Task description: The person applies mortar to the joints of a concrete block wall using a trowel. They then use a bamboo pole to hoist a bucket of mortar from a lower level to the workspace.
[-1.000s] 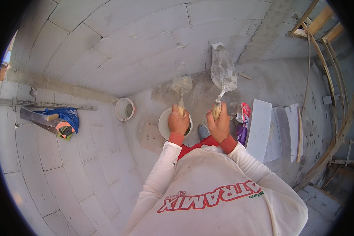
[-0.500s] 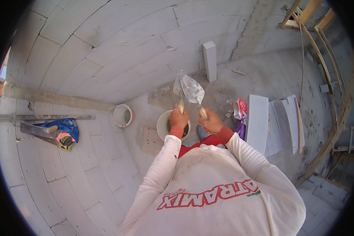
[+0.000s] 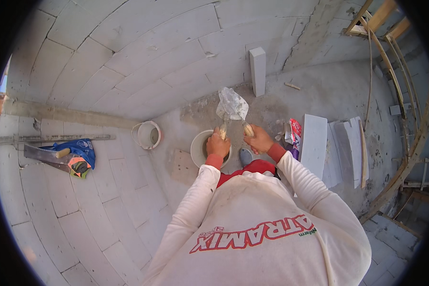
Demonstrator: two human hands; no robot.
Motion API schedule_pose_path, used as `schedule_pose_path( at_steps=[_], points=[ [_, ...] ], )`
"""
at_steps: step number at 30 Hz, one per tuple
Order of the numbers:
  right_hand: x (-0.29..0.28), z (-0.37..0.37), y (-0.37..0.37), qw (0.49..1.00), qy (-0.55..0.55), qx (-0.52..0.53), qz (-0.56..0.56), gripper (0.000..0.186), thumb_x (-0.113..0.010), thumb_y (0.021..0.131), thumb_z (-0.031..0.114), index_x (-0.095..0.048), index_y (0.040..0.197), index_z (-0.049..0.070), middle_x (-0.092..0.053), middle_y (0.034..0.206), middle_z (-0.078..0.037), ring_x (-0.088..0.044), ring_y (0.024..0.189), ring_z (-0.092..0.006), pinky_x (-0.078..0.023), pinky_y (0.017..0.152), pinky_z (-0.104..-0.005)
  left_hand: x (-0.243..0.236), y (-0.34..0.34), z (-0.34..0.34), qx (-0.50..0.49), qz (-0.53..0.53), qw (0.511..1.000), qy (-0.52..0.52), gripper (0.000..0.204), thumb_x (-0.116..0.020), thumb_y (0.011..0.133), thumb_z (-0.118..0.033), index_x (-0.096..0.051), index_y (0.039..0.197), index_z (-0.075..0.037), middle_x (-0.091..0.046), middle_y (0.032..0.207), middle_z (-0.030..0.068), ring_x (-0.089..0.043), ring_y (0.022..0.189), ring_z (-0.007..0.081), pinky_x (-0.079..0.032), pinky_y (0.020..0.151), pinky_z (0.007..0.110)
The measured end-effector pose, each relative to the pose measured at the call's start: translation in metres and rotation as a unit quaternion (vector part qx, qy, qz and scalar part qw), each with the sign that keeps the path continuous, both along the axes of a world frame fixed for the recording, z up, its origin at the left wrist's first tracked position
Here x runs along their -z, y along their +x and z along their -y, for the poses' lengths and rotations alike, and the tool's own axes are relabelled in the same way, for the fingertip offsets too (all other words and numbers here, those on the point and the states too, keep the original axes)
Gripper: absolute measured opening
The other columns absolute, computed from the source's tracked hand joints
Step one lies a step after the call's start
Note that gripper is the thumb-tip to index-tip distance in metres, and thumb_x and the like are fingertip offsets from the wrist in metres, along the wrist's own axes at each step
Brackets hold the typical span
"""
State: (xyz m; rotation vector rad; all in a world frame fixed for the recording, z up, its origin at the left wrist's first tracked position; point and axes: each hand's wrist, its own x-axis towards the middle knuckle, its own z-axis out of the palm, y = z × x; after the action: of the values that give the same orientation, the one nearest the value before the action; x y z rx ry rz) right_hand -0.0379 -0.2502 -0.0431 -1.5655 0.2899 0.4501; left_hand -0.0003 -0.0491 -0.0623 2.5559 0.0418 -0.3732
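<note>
Gripping: left hand (image 3: 218, 144), fingers closed round the first trowel (image 3: 223, 132); right hand (image 3: 259, 139), likewise round the second trowel (image 3: 234, 105). Both tools overlapping in view, beyond a pale bucket (image 3: 193, 151). Standing near the wall (image 3: 176, 62): white block (image 3: 258, 74).

One left hand (image 3: 218, 145) and one right hand (image 3: 260, 140). Two trowels (image 3: 234, 103), one in each. Two buckets (image 3: 199, 150), one farther left. One upright block (image 3: 258, 72) by the far wall (image 3: 171, 59), one small stick (image 3: 292, 86) right of it, one shoe (image 3: 246, 156) nearer.
</note>
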Motion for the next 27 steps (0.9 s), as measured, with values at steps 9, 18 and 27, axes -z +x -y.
schedule_pose_path(
  at_steps=[9,18,27],
  points=[
    [-0.019,0.017,0.017,0.998,-0.058,-0.034,-0.001,0.019,-0.062,0.085,0.011,-0.05,0.098,0.003,-0.053,0.061,-0.007,-0.052,0.038,-0.0162,-0.042,0.034,-0.0348,-0.004,0.005,-0.016,0.027,-0.01,0.999,0.03,0.048,-0.071,0.078,-0.02,-0.059,0.123,-0.007,-0.07,0.1,0.0264,-0.066,0.094,0.0483,-0.052,0.084,0.056],
    [-0.003,0.014,0.006,0.999,-0.052,0.009,-0.002,0.018,-0.059,0.085,0.007,-0.048,0.1,0.005,-0.052,0.062,-0.004,-0.05,0.037,-0.0148,-0.04,0.034,-0.0322,-0.005,0.0,-0.024,0.016,0.016,1.0,0.022,0.047,-0.07,0.078,-0.022,-0.059,0.122,-0.009,-0.071,0.098,0.0251,-0.066,0.093,0.0483,-0.053,0.084,0.055],
    [-0.009,0.023,0.004,0.996,-0.057,0.057,0.034,0.018,-0.06,0.084,0.01,-0.051,0.099,0.003,-0.056,0.064,-0.006,-0.053,0.04,-0.0163,-0.044,0.037,-0.0344,-0.027,-0.005,-0.034,0.069,0.013,0.995,0.068,0.049,-0.071,0.079,-0.023,-0.061,0.125,-0.01,-0.071,0.095,0.0237,-0.068,0.091,0.0451,-0.054,0.083,0.054]
  ],
)
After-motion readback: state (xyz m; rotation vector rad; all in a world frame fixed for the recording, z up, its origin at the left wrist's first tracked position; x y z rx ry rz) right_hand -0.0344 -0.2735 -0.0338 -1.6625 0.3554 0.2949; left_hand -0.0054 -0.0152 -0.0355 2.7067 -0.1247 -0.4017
